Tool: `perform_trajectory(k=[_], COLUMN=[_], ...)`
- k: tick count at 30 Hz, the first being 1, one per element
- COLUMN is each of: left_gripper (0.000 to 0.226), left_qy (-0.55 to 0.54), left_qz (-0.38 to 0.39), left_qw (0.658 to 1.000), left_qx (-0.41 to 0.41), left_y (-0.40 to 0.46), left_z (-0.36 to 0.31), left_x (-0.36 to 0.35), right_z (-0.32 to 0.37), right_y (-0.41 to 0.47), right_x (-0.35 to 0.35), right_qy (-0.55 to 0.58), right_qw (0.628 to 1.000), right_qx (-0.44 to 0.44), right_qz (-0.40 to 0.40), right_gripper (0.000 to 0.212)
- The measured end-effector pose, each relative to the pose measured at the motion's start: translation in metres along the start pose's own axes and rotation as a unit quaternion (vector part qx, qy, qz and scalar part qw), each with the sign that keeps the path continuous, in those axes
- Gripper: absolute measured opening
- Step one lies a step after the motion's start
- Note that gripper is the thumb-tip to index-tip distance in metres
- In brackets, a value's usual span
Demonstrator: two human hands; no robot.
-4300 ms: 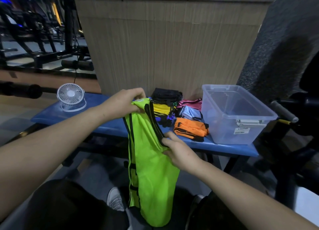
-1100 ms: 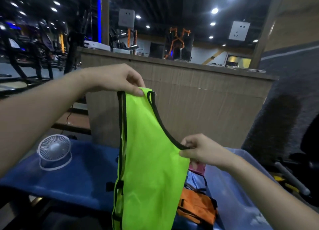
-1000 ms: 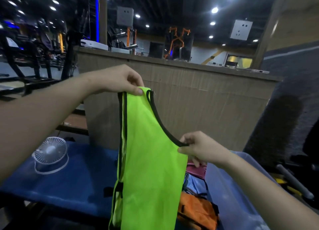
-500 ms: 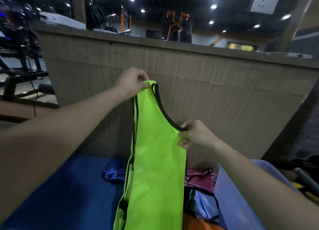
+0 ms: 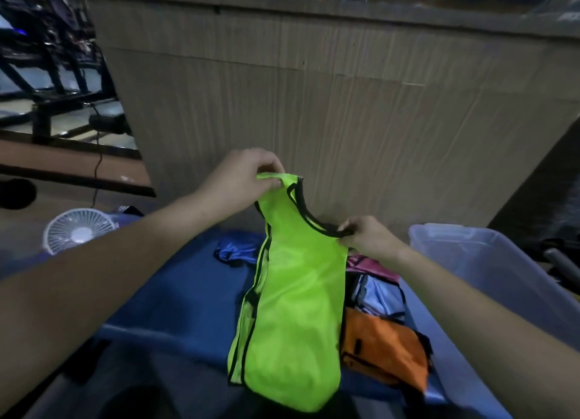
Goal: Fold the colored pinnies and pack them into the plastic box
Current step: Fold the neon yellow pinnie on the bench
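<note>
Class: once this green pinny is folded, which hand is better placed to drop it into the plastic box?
Probably the right hand: it pinches the green pinny beside the plastic box; the left hand grips farther away.

You face a tall wood-grain counter front (image 5: 329,110); dark gym frames (image 5: 47,57) stand at your left, a small white fan (image 5: 78,230) on the blue bench (image 5: 175,293).

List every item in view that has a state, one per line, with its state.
Green pinny: held up, folded lengthwise, hanging.
Left hand: pinching its shoulder strap.
Right hand: gripping its black neckline trim.
Orange pinny: folded, on blue bench.
Plastic box: lidless.
Fan: upright; running unclear.
</note>
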State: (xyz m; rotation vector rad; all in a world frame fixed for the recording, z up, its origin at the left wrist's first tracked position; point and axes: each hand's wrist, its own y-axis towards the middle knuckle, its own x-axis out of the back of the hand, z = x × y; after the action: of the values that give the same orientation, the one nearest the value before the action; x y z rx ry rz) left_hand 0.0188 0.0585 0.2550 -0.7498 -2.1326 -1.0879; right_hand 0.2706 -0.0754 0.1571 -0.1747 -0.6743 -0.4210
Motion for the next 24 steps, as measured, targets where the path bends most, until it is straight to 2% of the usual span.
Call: perform_trajectory(k=[4, 8, 14, 18, 21, 24], left_gripper=[0.009, 0.006, 0.008, 0.02, 0.014, 0.024], left_qy=[0.043, 0.051, 0.056, 0.074, 0.086, 0.11], left_qz=[0.022, 0.04, 0.053, 0.074, 0.097, 0.14], left_qw=[0.998, 0.997, 0.997, 0.994, 0.99, 0.981], left_qx=[-0.042, -0.048, -0.018, -0.043, -0.054, -0.075], left_y=[-0.051, -0.1, -0.178, -0.224, -0.245, -0.259], left_z=[-0.016, -0.024, -0.018, -0.015, -0.009, -0.002], left_x=[-0.01, -0.026, -0.06, -0.093, -0.12, -0.147], right_z=[-0.012, -0.016, -0.034, -0.048, -0.059, -0.068], right_y=[-0.022, -0.045, -0.074, -0.086, -0.09, -0.093], right_x=[-0.016, -0.033, -0.055, -0.064, -0.069, -0.075], right_qy=[-0.071, -0.107, -0.16, -0.181, -0.202, -0.219], right_qw=[0.997, 0.993, 0.984, 0.98, 0.975, 0.971], right_qx=[0.029, 0.049, 0.072, 0.075, 0.079, 0.084], right_qz=[-0.004, -0.018, 0.007, 0.033, 0.046, 0.057], right_gripper=[0.031, 0.027, 0.02, 0.02, 0.016, 0.016])
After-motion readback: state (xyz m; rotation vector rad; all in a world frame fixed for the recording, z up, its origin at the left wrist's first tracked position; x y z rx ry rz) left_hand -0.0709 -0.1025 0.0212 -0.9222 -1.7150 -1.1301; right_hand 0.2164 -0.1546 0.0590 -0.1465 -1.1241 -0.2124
